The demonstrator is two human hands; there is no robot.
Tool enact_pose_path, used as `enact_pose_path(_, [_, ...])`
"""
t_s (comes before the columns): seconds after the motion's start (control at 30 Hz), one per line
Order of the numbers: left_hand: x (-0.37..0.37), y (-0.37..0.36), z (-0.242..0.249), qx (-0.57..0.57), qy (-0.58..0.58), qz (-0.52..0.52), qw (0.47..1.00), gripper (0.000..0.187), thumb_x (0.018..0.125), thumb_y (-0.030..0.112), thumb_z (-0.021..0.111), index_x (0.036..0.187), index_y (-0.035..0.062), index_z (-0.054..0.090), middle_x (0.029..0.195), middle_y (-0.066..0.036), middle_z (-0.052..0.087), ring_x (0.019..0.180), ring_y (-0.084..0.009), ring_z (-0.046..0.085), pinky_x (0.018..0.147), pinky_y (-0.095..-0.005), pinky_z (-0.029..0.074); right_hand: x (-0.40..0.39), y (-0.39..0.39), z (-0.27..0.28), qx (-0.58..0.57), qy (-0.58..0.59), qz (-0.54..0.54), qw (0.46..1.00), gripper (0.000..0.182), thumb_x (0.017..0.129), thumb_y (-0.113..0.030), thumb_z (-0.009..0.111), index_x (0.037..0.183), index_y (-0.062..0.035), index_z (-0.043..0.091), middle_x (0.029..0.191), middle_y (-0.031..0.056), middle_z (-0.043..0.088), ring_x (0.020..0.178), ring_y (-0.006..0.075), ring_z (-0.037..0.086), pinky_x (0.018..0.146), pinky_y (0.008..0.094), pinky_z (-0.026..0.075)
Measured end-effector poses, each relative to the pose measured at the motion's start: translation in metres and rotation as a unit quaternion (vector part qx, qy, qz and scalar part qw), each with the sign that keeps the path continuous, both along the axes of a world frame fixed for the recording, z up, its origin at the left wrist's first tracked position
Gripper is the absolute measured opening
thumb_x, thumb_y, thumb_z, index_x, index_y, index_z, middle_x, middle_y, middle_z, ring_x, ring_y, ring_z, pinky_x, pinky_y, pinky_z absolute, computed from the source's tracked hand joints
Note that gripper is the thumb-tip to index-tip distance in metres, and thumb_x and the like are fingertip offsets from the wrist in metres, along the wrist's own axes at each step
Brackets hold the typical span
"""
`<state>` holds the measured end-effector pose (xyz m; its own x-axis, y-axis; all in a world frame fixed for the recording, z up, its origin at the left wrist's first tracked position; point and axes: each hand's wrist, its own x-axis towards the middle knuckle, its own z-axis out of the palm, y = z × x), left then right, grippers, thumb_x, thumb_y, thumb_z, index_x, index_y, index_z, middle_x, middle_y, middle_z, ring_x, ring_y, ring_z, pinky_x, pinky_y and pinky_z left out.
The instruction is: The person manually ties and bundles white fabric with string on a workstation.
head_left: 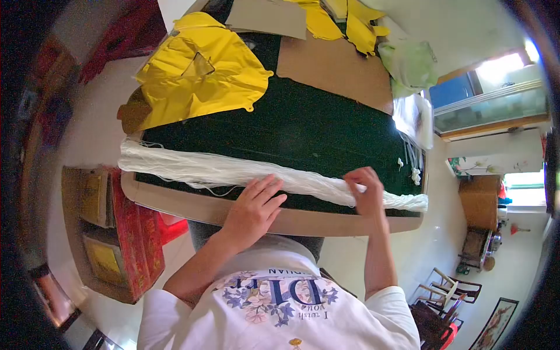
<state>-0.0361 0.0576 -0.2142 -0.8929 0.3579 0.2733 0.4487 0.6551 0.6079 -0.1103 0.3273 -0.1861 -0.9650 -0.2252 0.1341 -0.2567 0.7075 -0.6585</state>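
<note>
White shirt (262, 318) fills my feed closest to the lens, below a green tabletop (291, 116). Yellow sheeting (221, 81) lies toward the far left. Along the near edge I see a long white strand bundle (315, 184), mostly gathered lengthwise, though loose loops (224, 191) leave its near side unsmoothed. The left hand (251, 213), open with fingers spread, touches it; the right hand (368, 195) curls over it, its grip unclear to me.

On the tabletop (280, 125), the skein (216, 166) runs along the near edge; flat cardboard (335, 70) lies behind it, beyond the middle.
</note>
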Motion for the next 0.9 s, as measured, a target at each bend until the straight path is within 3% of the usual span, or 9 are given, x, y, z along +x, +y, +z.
enact_pose_path(0.07, [-0.001,0.0,-0.001,0.009,-0.009,-0.001,1.0,0.031,0.074,0.009,0.065,0.104,0.0056,0.059,0.124,-0.011,0.05,0.122,-0.03,0.041,0.103,-0.0449,0.032,0.007,-0.029,0.007,0.027,-0.045,-0.003,0.999,0.011,0.074,-0.003,0.067,0.085,-0.0033,0.063,0.088,0.0093,0.057,0.079,0.02,0.057,0.069,0.0309,0.045])
enact_pose_path(0.2, [-0.002,-0.002,-0.002,0.015,-0.023,-0.003,1.0,0.031,0.074,0.009,0.065,0.105,0.0054,0.059,0.125,-0.011,0.05,0.123,-0.03,0.041,0.104,-0.0454,0.032,-0.004,-0.042,-0.003,0.091,0.033,0.065,0.993,0.009,0.074,-0.003,0.067,0.083,-0.003,0.063,0.086,0.0099,0.056,0.079,0.0217,0.056,0.069,0.0313,0.045])
enact_pose_path(0.3, [-0.002,-0.003,-0.004,0.038,-0.029,0.0,0.999,0.031,0.074,0.009,0.064,0.105,0.005,0.058,0.125,-0.011,0.05,0.123,-0.0295,0.04,0.105,-0.0457,0.031,-0.001,-0.043,0.004,0.004,-0.01,0.015,1.0,0.008,0.074,-0.004,0.066,0.081,-0.0027,0.062,0.083,0.0097,0.055,0.081,0.0243,0.056,0.069,0.0324,0.045])
enact_pose_path(0.33, [-0.001,-0.003,-0.005,0.041,-0.027,0.003,0.999,0.031,0.075,0.009,0.064,0.105,0.005,0.058,0.126,-0.011,0.05,0.123,-0.0295,0.04,0.105,-0.0457,0.031,0.001,-0.046,0.013,-0.019,-0.043,-0.017,0.999,0.008,0.072,-0.006,0.067,0.079,-0.0057,0.062,0.083,0.0094,0.057,0.087,0.0274,0.054,0.077,0.0372,0.043])
enact_pose_path(0.53, [-0.001,0.0,-0.005,0.044,-0.022,0.012,0.999,0.03,0.076,0.009,0.064,0.105,0.0053,0.058,0.124,-0.01,0.051,0.122,-0.0293,0.042,0.105,-0.0457,0.031,0.011,-0.036,0.005,0.13,0.019,0.098,0.986,0.007,0.073,-0.001,0.065,0.078,-0.0035,0.062,0.082,0.009,0.054,0.082,0.0259,0.055,0.071,0.0327,0.044])
enact_pose_path(0.63, [-0.002,-0.001,-0.004,0.049,-0.017,0.013,0.999,0.029,0.076,0.009,0.064,0.104,0.0056,0.058,0.123,-0.01,0.052,0.121,-0.0295,0.043,0.104,-0.0456,0.031,0.014,-0.035,0.011,0.079,-0.012,0.045,0.996,0.008,0.071,-0.001,0.066,0.076,-0.0041,0.062,0.083,0.0087,0.055,0.082,0.0248,0.055,0.071,0.0325,0.043])
enact_pose_path(0.83, [-0.01,0.015,0.019,0.148,0.001,0.012,0.989,0.026,0.076,0.01,0.064,0.101,0.0059,0.06,0.116,-0.011,0.054,0.114,-0.0294,0.048,0.098,-0.0452,0.036,0.03,-0.051,0.051,-0.006,0.041,0.091,0.995,0.009,0.068,0.003,0.066,0.072,-0.0028,0.06,0.086,0.0096,0.059,0.084,0.0233,0.056,0.073,0.0329,0.044])
enact_pose_path(0.9, [-0.014,0.021,0.041,0.163,-0.01,-0.021,0.986,0.023,0.076,0.009,0.064,0.098,0.0069,0.062,0.112,-0.011,0.056,0.11,-0.0301,0.05,0.095,-0.0449,0.038,0.04,-0.059,0.055,-0.088,0.001,0.125,0.988,0.006,0.073,0.0,0.064,0.077,-0.0029,0.06,0.092,0.0103,0.058,0.089,0.0223,0.055,0.077,0.0326,0.043])
